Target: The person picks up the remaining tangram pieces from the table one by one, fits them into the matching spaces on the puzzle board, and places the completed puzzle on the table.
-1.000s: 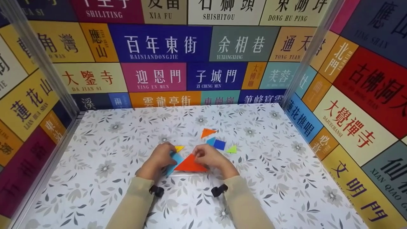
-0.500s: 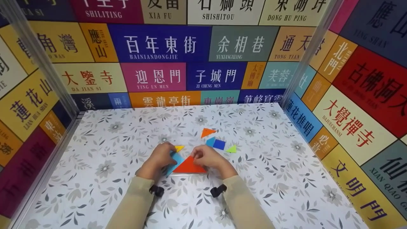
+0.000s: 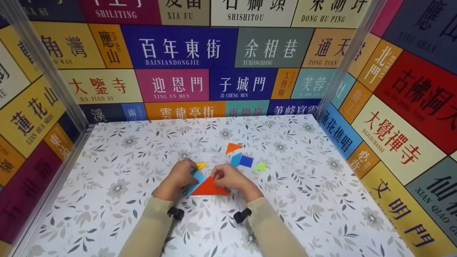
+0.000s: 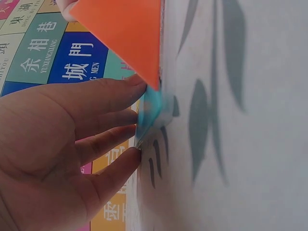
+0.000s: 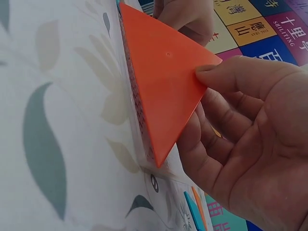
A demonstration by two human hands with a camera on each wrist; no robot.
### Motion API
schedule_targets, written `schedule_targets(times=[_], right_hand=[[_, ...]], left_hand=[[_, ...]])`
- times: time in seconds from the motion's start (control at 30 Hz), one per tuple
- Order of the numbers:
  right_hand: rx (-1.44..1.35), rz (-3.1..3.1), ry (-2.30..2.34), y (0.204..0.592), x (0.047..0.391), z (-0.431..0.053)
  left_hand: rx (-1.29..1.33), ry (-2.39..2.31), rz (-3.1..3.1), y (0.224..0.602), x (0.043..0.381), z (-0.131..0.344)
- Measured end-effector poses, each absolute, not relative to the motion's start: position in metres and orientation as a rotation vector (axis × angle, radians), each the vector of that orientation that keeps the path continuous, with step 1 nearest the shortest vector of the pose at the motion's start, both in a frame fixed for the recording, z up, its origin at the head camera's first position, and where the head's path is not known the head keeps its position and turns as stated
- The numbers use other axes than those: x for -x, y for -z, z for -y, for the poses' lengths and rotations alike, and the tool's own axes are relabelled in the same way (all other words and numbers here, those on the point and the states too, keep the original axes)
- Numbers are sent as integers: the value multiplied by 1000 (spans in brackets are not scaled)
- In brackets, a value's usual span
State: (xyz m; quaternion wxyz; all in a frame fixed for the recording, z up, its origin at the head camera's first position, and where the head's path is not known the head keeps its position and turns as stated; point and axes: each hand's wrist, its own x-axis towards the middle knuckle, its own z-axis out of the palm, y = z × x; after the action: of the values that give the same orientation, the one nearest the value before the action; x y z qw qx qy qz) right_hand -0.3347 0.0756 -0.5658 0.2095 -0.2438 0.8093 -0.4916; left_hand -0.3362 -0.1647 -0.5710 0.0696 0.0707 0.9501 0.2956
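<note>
My right hand (image 3: 230, 175) pinches a large red-orange triangular tangram piece (image 3: 210, 187) between thumb and fingers. In the right wrist view the thumb lies on top of this triangle (image 5: 163, 72), near one edge. My left hand (image 3: 179, 174) touches a light-blue tangram piece (image 3: 198, 176) with fairly straight fingers. The red-orange triangle's left corner overlaps or adjoins the blue piece, whose full outline is hidden. Just beyond the left fingertips a small yellow triangle (image 3: 202, 165) shows. A see-through edge (image 5: 144, 159) runs along the red-orange triangle's long side.
Beyond the right hand lie an orange triangle (image 3: 234, 147), a blue four-sided piece (image 3: 236, 159), a dark-blue square (image 3: 247, 161) and a lime-green triangle (image 3: 260, 166). The white table (image 3: 117, 157) has a leaf-and-flower print. Colourful panels with lettering (image 3: 178, 46) enclose its back and sides.
My right hand has slid the red-orange triangle a little left and toward me, so it covers more of the light-blue piece. The left hand has stayed nearly still.
</note>
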Motion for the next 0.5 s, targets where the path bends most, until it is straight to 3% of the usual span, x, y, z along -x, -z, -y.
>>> schedule_targets(times=[0.5], right_hand=[[689,-2315,1349,566,333,-74]], left_hand=[[-258,-856,-2889,570,336,165]])
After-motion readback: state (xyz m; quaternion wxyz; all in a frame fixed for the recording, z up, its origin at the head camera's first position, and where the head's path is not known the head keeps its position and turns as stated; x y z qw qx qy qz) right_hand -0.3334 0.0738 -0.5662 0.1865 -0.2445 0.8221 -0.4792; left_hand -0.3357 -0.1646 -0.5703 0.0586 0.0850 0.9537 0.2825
